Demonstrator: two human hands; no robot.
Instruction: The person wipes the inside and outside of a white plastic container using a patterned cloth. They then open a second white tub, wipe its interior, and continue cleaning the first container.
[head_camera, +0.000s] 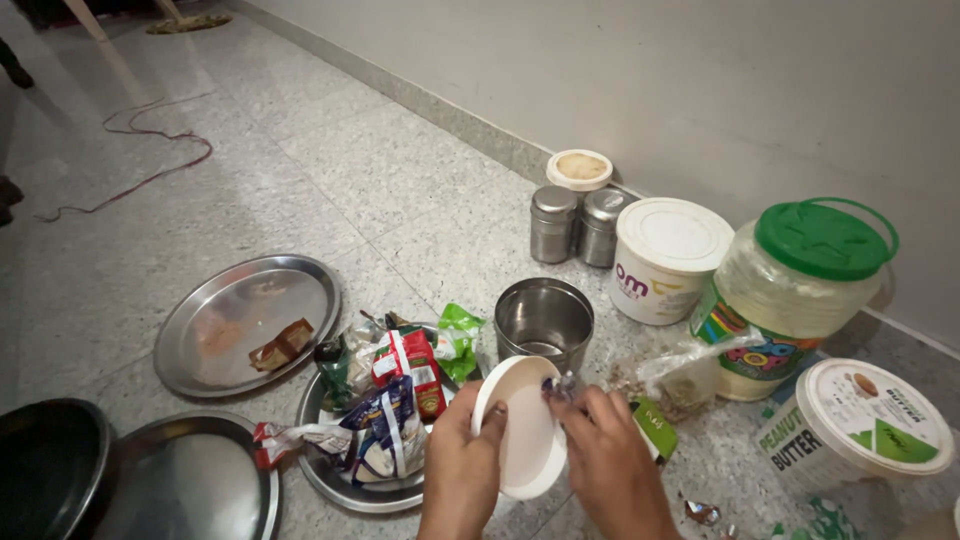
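Two hands meet over a white plastic lid tipped up on edge just in front of an open steel canister. The left hand curls round the lid's near rim, fingers pressed against the back of it, so the lid stands between thumb and palm with its hollow face turned toward the right hand. That hand's fingertips are pinched together on a small shiny scrap at the lid's upper right edge; what the scrap is cannot be made out. The step in hand looks like picking something off the lid, or out of its rim, while the other hand steadies it; the next move would seem to need a firm hold on the lid and a fine pull with the pinching fingers. Left of the hands lies a steel plate heaped with snack packets. A white tub and a green-capped clear jar stand beyond, by the wall.
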